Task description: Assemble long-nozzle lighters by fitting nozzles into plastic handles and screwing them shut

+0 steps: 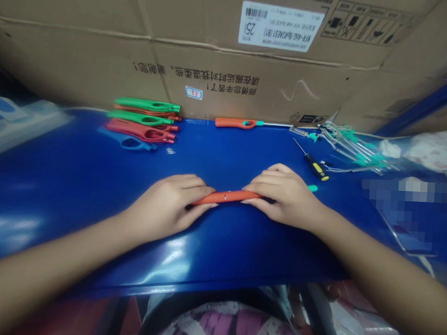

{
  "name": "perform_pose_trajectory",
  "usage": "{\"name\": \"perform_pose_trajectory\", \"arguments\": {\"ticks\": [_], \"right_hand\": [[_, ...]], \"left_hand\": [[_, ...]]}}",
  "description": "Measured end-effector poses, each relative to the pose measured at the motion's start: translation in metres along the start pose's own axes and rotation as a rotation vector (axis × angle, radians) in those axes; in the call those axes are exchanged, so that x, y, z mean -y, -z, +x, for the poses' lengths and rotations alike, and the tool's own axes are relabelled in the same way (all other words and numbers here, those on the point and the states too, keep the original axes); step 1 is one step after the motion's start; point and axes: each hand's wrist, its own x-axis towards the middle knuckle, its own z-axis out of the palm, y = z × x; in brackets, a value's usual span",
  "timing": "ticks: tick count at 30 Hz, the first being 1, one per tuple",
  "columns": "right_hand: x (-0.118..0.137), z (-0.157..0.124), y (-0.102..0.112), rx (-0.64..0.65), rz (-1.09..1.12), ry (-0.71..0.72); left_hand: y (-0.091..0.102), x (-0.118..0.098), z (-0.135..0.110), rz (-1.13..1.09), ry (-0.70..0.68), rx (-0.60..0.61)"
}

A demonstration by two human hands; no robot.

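A glossy blue desk (76,180) is seen, with light reflected on the near side of the orange casing (227,196), and reddish floor tiles (84,320) are glimpsed below the front edge. Beyond the casing, the desk is backed by a large carton (102,46); its printing and white label (281,26) are seen upside down, and its inside is hidden.

Far to the left of the casing, a translucent container (27,127) is blurred, so its contents cannot be made out. Far to the right, a pale patterned bundle (439,151) is partly cut off.

The casing, smooth, slim and seen edge-on, is held level above the desk. Its left end is pinched between thumb and fingers by the left hand (172,202), its right end likewise by the right hand (282,193).

Behind the casing and to its left, green, orange, red and blue handles (139,129) with oval openings are heaped, with tiny metal screws (171,151) scattered beside them. Directly behind it, an orange lighter (229,123) with a metal stem is laid. Behind and to the right, a black-and-yellow screwdriver (317,167) and a tangle of thin rods (376,159) with teal fittings are placed.
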Motion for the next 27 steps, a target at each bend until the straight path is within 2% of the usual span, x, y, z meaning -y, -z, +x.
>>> {"name": "perform_pose_trajectory", "arguments": {"ticks": [7,12,15,16,18,20,22,24,27], "right_hand": [[-0.006,0.002,0.001,-0.085,-0.015,-0.095],[-0.01,0.001,-0.001,-0.125,-0.043,-0.109],[-0.01,0.0,0.0,-0.154,-0.049,-0.129],[-0.01,0.001,0.001,-0.158,-0.055,-0.138],[-0.009,0.001,0.004,-0.136,-0.079,-0.132],[-0.008,0.002,0.007,-0.095,-0.114,-0.094],[-0.006,0.002,0.006,-0.073,-0.139,-0.04],[-0.003,0.001,0.003,-0.076,-0.141,0.008],[0.001,0.001,-0.002,-0.078,-0.097,0.049]], "left_hand": [[0.001,0.009,0.002,0.017,0.005,-0.169],[0.004,0.009,0.001,0.02,-0.02,-0.156],[0.007,0.005,0.001,-0.031,0.018,-0.16],[0.008,0.003,0.002,-0.064,0.07,-0.169],[0.009,0.0,0.005,-0.207,0.267,-0.172],[0.008,-0.002,0.008,-0.484,0.521,-0.119],[0.007,-0.003,0.012,-0.815,0.71,-0.048],[0.006,-0.005,0.014,-1.027,0.791,-0.02],[0.003,-0.008,0.014,-1.033,0.773,-0.017]]}}
